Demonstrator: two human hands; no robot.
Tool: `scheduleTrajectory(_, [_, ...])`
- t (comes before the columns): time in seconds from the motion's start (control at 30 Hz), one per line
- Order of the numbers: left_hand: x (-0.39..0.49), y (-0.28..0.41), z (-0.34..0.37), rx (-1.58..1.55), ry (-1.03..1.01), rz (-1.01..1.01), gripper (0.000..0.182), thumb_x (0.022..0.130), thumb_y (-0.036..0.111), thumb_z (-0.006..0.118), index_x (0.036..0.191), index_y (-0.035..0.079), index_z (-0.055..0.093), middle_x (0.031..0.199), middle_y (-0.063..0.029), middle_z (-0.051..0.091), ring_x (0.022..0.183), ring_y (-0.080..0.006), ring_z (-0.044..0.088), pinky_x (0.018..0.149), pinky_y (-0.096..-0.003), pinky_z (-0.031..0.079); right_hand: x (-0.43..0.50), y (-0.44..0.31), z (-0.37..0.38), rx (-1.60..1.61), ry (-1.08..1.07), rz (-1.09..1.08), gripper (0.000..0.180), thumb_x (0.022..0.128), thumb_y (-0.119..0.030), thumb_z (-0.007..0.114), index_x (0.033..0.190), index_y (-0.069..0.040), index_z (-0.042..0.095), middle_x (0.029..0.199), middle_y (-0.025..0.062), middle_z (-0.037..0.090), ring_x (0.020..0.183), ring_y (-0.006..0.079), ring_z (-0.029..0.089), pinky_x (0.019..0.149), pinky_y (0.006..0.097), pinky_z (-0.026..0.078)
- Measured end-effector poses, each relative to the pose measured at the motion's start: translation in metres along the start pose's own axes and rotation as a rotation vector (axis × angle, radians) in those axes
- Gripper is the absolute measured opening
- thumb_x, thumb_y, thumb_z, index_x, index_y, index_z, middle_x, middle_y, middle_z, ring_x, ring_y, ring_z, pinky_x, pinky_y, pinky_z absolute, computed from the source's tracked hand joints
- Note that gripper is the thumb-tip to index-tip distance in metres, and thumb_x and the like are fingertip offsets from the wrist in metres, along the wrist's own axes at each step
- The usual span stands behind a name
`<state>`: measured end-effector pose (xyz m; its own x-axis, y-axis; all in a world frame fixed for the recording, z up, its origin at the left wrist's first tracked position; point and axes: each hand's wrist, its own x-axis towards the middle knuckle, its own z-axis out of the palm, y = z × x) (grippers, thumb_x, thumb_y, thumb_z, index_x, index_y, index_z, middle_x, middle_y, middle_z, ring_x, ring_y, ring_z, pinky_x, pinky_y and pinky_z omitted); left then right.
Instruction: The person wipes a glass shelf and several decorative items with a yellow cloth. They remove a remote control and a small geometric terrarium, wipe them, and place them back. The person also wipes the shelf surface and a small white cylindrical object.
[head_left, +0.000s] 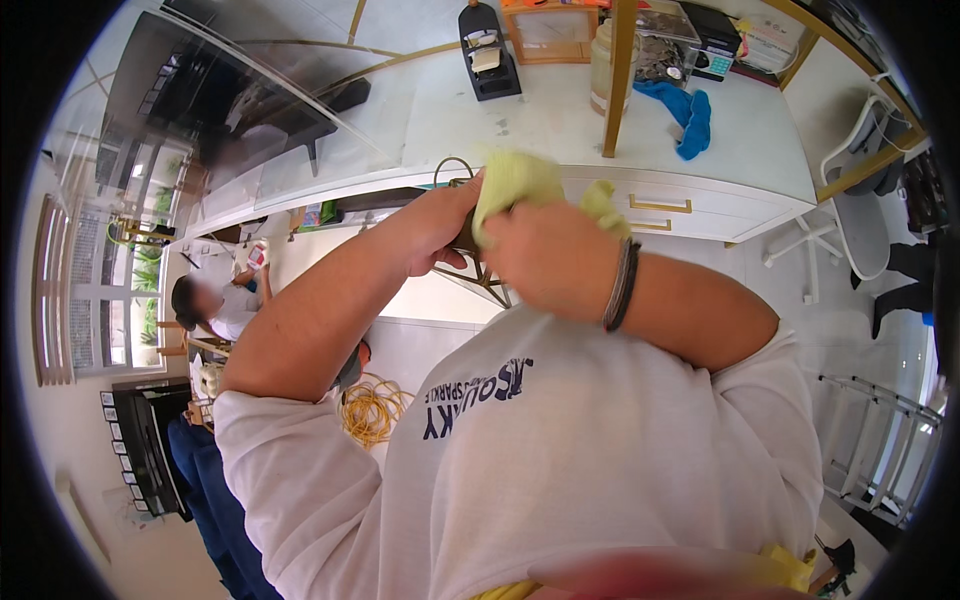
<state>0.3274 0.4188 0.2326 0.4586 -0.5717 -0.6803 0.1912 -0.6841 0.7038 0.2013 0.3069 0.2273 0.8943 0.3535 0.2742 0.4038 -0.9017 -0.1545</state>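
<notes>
A metal wire-frame object (480, 270) with thin bars and a ring at one end is held up before my chest. My left hand (442, 225) grips it near its middle, the thumb and a finger showing below. My right hand (544, 251), slightly blurred, is closed on a yellow-green cloth (521, 180) and presses it against the object. A loose end of the cloth sticks out beside my wrist. The hands and cloth hide much of the object, so its full shape cannot be told.
A white cabinet (712, 199) with gold handles stands ahead. On its top are a black holder (489, 64), a wooden frame (551, 34), a jar (600, 67) and a blue cloth (686, 112). A coiled yellow cord (373, 409) lies on the floor. Another person (229, 307) is at the left.
</notes>
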Motion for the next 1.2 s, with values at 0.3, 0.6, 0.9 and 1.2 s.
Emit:
scheduleTrajectory(0.3, [-0.005,0.003,0.004,-0.029,-0.079,0.005,0.044,0.09,0.046,0.033,0.11,0.011,0.051,0.097,-0.0072,0.059,0.085,-0.0156,0.057,0.067,-0.0329,0.047,0.008,0.005,-0.012,0.072,-0.098,-0.084,0.01,0.066,-0.009,0.055,0.071,-0.004,0.063,0.076,0.0092,0.059,0.076,0.0238,0.058,0.058,0.0328,0.049])
scheduleTrajectory(0.6, [0.002,0.006,0.005,0.024,-0.106,0.018,0.036,0.087,0.044,0.039,0.1,0.016,0.055,0.084,-0.0036,0.059,0.07,-0.0126,0.057,0.058,-0.0307,0.044,0.003,0.018,-0.016,-0.021,-0.078,-0.056,0.013,0.072,-0.012,0.055,0.078,-0.003,0.063,0.084,0.0087,0.056,0.078,0.0242,0.058,0.063,0.0345,0.049])
scheduleTrajectory(0.9, [0.008,0.004,0.005,0.089,-0.008,-0.013,0.056,0.082,0.063,0.036,0.082,0.011,0.056,0.074,-0.002,0.058,0.064,-0.0119,0.054,0.054,-0.0289,0.039,-0.013,0.075,-0.02,-0.119,0.035,0.402,0.014,0.07,-0.013,0.057,0.079,-0.004,0.062,0.09,0.0127,0.053,0.08,0.0283,0.056,0.065,0.0354,0.049])
scheduleTrajectory(1.2, [0.007,0.022,-0.014,-0.019,0.01,0.133,0.028,0.084,0.041,0.051,0.085,0.013,0.056,0.075,0.0024,0.057,0.065,-0.0096,0.051,0.055,-0.0273,0.037,-0.019,0.044,0.005,0.25,0.557,0.021,0.037,0.069,-0.018,0.062,0.105,-0.008,0.057,0.102,0.0133,0.054,0.091,0.0305,0.053,0.079,0.0372,0.044])
